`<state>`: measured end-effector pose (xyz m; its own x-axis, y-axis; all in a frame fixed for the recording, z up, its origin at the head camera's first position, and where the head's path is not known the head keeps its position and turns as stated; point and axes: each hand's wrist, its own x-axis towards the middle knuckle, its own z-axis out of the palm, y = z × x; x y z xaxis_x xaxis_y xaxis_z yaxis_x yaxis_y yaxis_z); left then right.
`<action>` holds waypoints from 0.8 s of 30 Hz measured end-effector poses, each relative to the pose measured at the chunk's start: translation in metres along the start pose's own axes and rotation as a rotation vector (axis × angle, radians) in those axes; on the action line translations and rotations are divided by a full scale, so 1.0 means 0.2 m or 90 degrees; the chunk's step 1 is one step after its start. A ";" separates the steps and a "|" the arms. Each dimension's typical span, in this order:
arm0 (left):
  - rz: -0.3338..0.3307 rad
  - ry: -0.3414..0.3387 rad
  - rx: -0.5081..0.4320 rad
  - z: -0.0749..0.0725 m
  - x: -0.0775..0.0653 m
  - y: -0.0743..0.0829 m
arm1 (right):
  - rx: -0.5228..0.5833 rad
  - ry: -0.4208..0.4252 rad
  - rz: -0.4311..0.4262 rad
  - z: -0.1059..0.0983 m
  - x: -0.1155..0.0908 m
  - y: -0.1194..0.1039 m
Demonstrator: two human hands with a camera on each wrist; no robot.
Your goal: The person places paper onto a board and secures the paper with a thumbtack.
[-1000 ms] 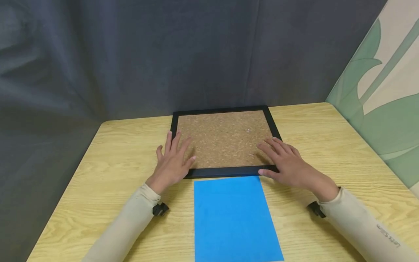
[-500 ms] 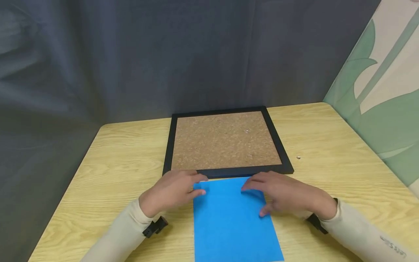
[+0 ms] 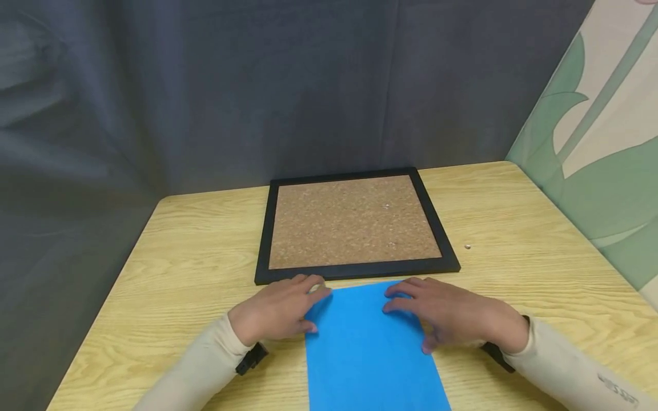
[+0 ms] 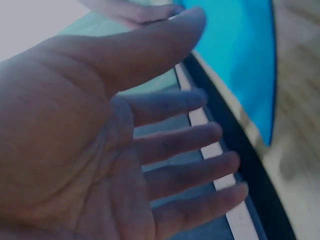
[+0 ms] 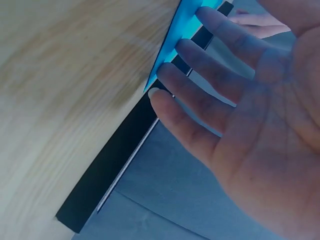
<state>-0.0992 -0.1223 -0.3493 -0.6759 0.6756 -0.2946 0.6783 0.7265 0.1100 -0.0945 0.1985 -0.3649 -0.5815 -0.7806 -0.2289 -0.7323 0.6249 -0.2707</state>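
A blue sheet (image 3: pixel 375 365) lies flat on the wooden table, just in front of a cork board (image 3: pixel 354 222) in a black frame. At the sheet's upper left corner is my left hand (image 3: pixel 280 308), thumb and fingers apart over its edge. My right hand (image 3: pixel 452 311) is at the upper right edge, fingertips over the blue surface. The left wrist view shows the left hand's fingers (image 4: pixel 175 175) extended and spread, gripping nothing. Extended fingers (image 5: pixel 200 70) of the right hand reach toward the sheet in the right wrist view; whether they touch it I cannot tell.
Two small clear pieces, perhaps push pins, are on the cork; one is a shiny bit (image 3: pixel 392 244). Another small clear piece (image 3: pixel 468 247) lies on the table right of the frame. A dark curtain (image 3: pixel 288 91) hangs behind, with a leaf-patterned panel (image 3: pixel 601 171) at right.
Both hands have come back from the cork board to the blue sheet's upper corners, uncovering the small clear piece on the table. The sheet now appears slightly nearer to me.
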 end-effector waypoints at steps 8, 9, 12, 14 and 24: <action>-0.025 -0.012 0.048 0.08 0.06 0.05 | 0.015 -0.011 0.023 0.02 0.00 -0.03; -0.020 -0.007 0.047 0.08 0.07 0.05 | 0.022 -0.012 0.026 0.02 0.00 -0.03; -0.005 0.002 0.029 0.09 0.08 0.04 | 0.043 -0.023 0.045 0.02 0.01 -0.03; -0.002 -0.001 0.006 0.09 0.09 0.03 | 0.057 -0.031 0.059 0.02 0.01 -0.03; -0.054 0.017 -0.015 0.09 0.11 0.03 | 0.030 0.043 0.090 0.01 0.03 -0.03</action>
<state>-0.1048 -0.1054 -0.3731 -0.7381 0.6149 -0.2777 0.6119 0.7834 0.1085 -0.0924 0.1898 -0.3672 -0.7008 -0.6833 -0.2050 -0.6251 0.7266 -0.2851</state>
